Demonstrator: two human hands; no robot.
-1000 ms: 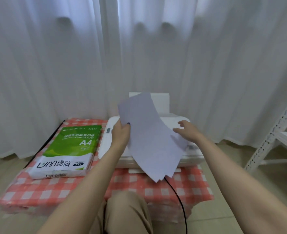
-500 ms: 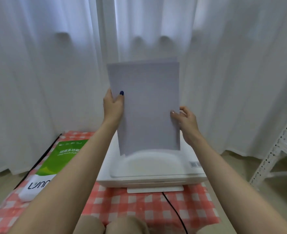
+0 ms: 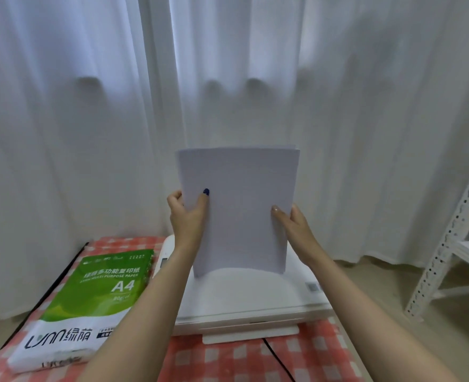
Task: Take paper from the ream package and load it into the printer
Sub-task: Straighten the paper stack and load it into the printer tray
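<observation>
Both hands hold a thin stack of white paper (image 3: pixel 238 208) upright over the white printer (image 3: pixel 252 296), at about 12 o'clock from the person. The left hand (image 3: pixel 187 219) pinches the stack's left edge, thumb with a dark blue nail across the front and fingers curled behind. The right hand (image 3: pixel 294 224) grips the right edge the same way, thumb on the front face, fingers behind the sheets. The stack's lower edge bows slightly and sits at the rear of the printer's top; whether it touches the printer cannot be told. The green-and-white A4 ream package (image 3: pixel 90 304) lies flat at 9 o'clock of the printer, just beside it, on a red-and-white checked tablecloth (image 3: pixel 244 359). A black cable (image 3: pixel 278 359) runs from the printer's front toward 6 o'clock. White curtains (image 3: pixel 90 119) hang behind, and a white metal shelf frame (image 3: pixel 454 232) stands at 3 o'clock.
</observation>
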